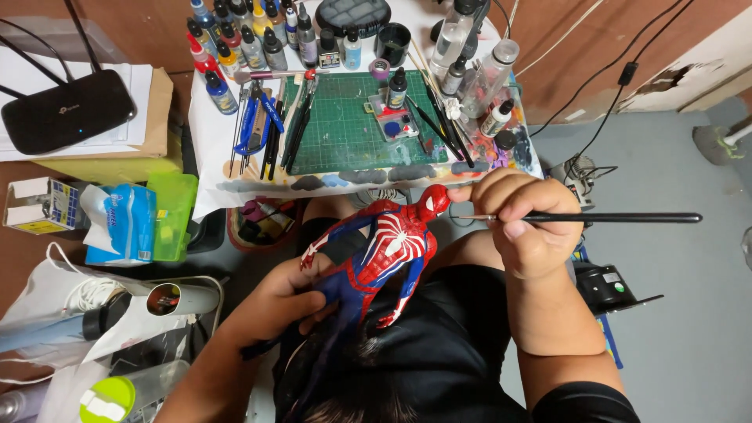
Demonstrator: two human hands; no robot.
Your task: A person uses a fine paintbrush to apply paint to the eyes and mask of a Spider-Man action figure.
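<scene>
Red-and-blue superhero figure [381, 254] lay w/ long axis diagonal, head up-right, legs gripped in left hand [286, 301]. Right hand [523, 223], closed on a thin black paintbrush [603, 218], sat just right of the head; bristle tip prob. touching it. Green cutting mat [352, 133] and paint bottles [235, 47] lay beyond, on a cluttered worktable [211, 157].

Blue tissue pack [121, 223] beside small box [41, 205]
</scene>
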